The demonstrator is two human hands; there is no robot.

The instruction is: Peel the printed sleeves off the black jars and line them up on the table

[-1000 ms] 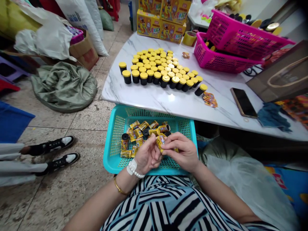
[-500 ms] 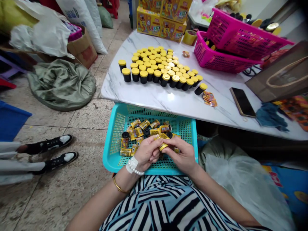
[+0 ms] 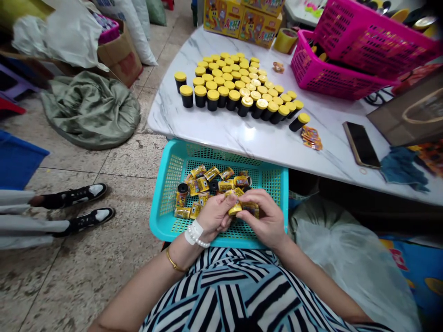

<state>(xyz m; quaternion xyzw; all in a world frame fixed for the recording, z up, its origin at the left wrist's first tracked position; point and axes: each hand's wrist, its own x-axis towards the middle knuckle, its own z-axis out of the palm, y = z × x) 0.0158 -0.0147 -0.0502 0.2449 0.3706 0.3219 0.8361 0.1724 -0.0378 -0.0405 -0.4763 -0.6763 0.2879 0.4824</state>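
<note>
At the far left are a person's shoes (image 3: 86, 207) on the floor, below a green sack (image 3: 92, 108); next comes the teal basket (image 3: 161, 203), in front of the table and partly under its edge, with wrapped canisters (image 3: 200, 185) lying in it, a few showing black ends; the left hand (image 3: 216, 214), a pearl bracelet (image 3: 197, 235) at its wrist, has its thumb and curled fingers closed on a canister (image 3: 235, 209) with a yellow lid, held above the basket; the right hand (image 3: 265, 216) pinches the same canister from the other side, thumb near the lid; behind, black tubs (image 3: 212, 100) with yellow lids stand grouped on the white table (image 3: 173, 117); further right lie orange packets (image 3: 311, 137), with pink baskets (image 3: 346, 76) behind, then a phone (image 3: 362, 144) and a blue cloth (image 3: 403, 168).
</note>
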